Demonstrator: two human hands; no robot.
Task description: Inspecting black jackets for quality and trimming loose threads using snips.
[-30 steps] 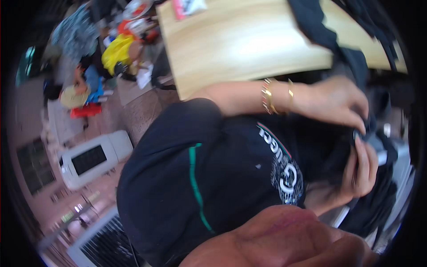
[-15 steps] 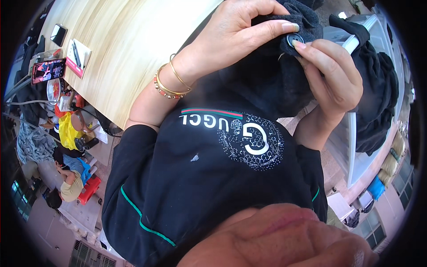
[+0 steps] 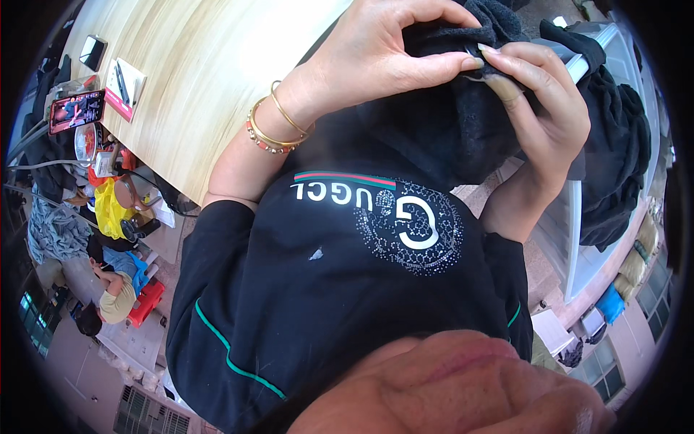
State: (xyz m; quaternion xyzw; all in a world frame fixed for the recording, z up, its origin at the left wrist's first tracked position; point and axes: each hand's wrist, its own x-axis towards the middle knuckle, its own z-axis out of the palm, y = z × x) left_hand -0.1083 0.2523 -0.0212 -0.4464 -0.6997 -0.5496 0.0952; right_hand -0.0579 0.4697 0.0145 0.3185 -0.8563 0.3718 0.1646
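Note:
A dark charcoal garment (image 3: 499, 25) of thick fuzzy cloth is held up between my two hands, and its folds hang down over my lap. My left hand (image 3: 397, 54) grips it at the upper middle, thumb stretched along the near edge and fingers curled behind the cloth. Facing it, my right hand (image 3: 546, 101) pinches the same edge between thumb and fingers, its fingertips close beside the left thumb. The dark round button at this spot is now mostly hidden by the fingers. A thin pale line shows just under the fingertips; I cannot tell what it is.
A light wood table (image 3: 210, 79) stands at the left, with a lit phone (image 3: 76, 111), a notepad (image 3: 126, 90) and a pen. At the right, a clear plastic bin (image 3: 567, 246) has more dark garments (image 3: 614, 166) draped over it. Another person (image 3: 116, 296) sits far left.
The button, facing up before, has turned out of sight between my fingers. My right hand has rolled over the garment edge, its thumb now below. My left hand has moved slightly.

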